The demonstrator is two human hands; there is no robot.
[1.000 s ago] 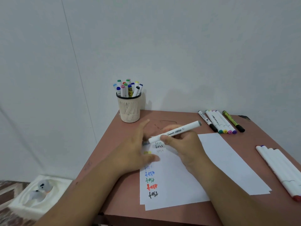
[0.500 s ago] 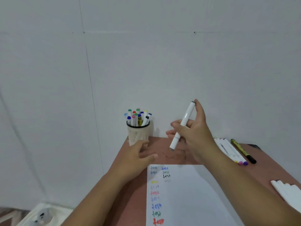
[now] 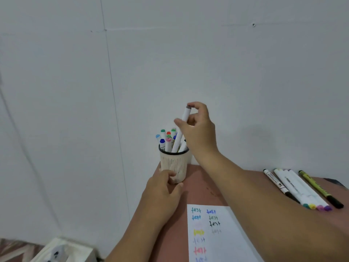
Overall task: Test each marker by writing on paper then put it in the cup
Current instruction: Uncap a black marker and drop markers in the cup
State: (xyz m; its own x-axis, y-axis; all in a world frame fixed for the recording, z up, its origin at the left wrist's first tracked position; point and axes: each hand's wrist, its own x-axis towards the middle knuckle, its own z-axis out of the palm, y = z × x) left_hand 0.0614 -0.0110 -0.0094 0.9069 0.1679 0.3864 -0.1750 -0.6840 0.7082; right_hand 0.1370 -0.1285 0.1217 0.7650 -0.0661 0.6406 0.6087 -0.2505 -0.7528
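A reddish-brown table [image 3: 204, 178] is standing against a plain white wall, with one slatted cream cup [image 3: 174, 164] at its far left corner holding about eight capped markers [image 3: 164, 140]. The right hand [image 3: 198, 133] is pinching one white grey-capped marker [image 3: 181, 132] above the cup, its lower end sitting inside the rim, while the left hand [image 3: 162, 191] is curling its fingers round the cup's base. Right of the cup, six more markers [image 3: 300, 188] are lying side by side, and nearer than the cup one sheet of paper [image 3: 222, 237] is showing coloured "test" words.
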